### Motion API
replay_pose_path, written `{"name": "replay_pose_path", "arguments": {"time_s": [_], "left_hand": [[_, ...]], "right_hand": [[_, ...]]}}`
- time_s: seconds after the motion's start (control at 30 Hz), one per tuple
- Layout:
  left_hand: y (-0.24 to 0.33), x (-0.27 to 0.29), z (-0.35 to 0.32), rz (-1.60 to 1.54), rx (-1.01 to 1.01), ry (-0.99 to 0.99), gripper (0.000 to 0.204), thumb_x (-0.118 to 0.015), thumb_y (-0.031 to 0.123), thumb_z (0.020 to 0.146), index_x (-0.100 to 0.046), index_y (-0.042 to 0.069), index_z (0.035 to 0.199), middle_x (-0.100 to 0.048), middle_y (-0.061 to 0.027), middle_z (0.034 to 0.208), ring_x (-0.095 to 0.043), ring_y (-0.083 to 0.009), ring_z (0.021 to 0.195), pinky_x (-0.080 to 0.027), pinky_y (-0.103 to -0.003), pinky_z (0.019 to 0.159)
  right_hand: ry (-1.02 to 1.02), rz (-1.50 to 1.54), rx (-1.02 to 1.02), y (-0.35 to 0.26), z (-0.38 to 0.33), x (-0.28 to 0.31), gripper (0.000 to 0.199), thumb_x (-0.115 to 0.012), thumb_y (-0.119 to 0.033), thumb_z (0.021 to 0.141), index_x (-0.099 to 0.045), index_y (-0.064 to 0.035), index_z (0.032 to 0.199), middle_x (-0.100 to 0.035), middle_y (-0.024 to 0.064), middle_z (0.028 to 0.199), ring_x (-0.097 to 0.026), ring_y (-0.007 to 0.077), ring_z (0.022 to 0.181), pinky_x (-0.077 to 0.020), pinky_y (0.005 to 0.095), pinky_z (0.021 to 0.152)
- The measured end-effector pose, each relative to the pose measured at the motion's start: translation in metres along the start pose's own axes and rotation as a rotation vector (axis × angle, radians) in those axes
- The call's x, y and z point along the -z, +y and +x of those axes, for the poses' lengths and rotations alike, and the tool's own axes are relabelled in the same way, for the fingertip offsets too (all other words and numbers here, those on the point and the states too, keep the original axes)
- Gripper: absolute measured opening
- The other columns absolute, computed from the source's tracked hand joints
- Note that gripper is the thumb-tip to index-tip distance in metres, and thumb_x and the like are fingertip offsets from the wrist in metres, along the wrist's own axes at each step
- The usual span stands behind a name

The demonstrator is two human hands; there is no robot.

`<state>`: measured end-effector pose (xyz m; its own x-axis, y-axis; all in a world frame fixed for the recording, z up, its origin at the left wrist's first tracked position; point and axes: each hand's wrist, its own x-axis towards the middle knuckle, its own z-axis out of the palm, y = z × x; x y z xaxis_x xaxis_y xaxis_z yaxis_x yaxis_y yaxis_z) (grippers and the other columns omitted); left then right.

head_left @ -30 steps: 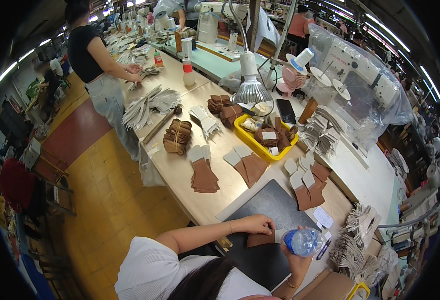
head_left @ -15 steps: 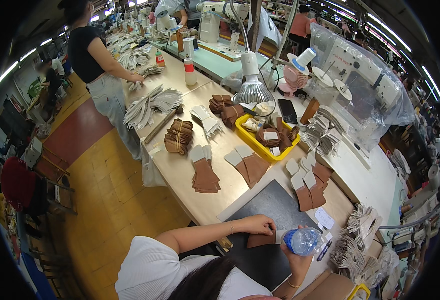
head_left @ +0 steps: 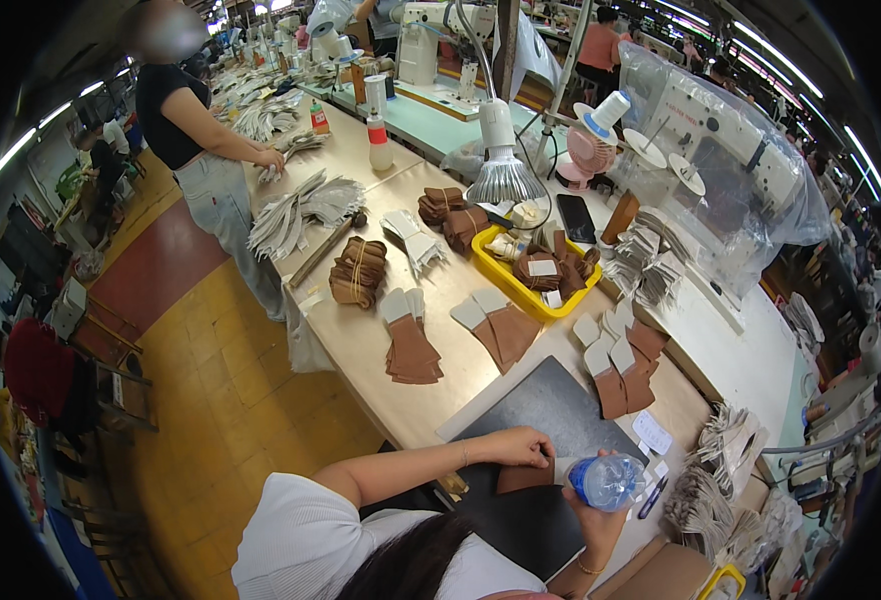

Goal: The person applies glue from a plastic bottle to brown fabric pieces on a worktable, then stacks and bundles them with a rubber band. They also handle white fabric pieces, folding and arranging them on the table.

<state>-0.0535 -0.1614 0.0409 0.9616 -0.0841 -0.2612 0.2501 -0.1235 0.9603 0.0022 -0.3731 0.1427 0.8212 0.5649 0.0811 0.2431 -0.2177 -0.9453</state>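
On the dark board in front of me lies a brown leather piece with a pale grey end. My left hand is at its far edge, fingers curled together; whatever they pinch is hidden. Beside it, my right hand is wrapped round a clear plastic bottle with a blue label, tilted close to the pale end. Farther out rest fanned brown-and-grey pieces, a second fan and an overlapping group.
A yellow basket holds brown bundles under a lamp. Tied brown pieces and a hammer lie left. A pen and grey stacks are at right. Another person stands at the table's far left.
My left hand has shifted slightly away from me and curled more. The pale end of the leather piece now shows between my hands. The bottle stays in nearly the same place.
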Motion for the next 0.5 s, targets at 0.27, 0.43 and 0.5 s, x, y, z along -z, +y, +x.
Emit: {"name": "replay_pose_path", "arguments": {"time_s": [0.27, 0.43, 0.5], "left_hand": [[0.003, 0.001, -0.001, 0.013, -0.015, 0.004, 0.03, -0.071, 0.023, 0.084, -0.065, 0.003, 0.107, -0.058, -0.001, 0.066, -0.05, -0.0076, 0.059, -0.04, -0.026, 0.053], [0.002, -0.001, 0.0, 0.111, -0.055, 0.039, 0.029, -0.071, 0.022, 0.084, -0.065, 0.004, 0.106, -0.059, -0.0021, 0.066, -0.051, -0.0094, 0.06, -0.041, -0.028, 0.055], [0.004, -0.001, 0.0, 0.107, -0.062, 0.035, 0.03, -0.071, 0.022, 0.083, -0.065, 0.003, 0.106, -0.058, -0.0026, 0.066, -0.051, -0.0098, 0.06, -0.042, -0.028, 0.055]], "right_hand": [[-0.019, -0.063, 0.044, 0.009, 0.001, 0.004, 0.082, -0.09, -0.011, 0.054, -0.051, 0.0033, 0.125, -0.057, 0.0128, 0.129, -0.054, 0.0233, 0.117, -0.0391, 0.0349, 0.102], [-0.014, -0.032, -0.003, 0.001, 0.001, 0.0, 0.084, -0.09, -0.011, 0.054, -0.05, 0.0041, 0.126, -0.056, 0.0142, 0.13, -0.052, 0.0244, 0.12, -0.0371, 0.0361, 0.104], [0.021, 0.093, -0.018, 0.009, 0.0, 0.0, 0.086, -0.09, -0.011, 0.054, -0.049, 0.0047, 0.127, -0.056, 0.0152, 0.13, -0.051, 0.0254, 0.121, -0.0368, 0.0367, 0.105]]}}
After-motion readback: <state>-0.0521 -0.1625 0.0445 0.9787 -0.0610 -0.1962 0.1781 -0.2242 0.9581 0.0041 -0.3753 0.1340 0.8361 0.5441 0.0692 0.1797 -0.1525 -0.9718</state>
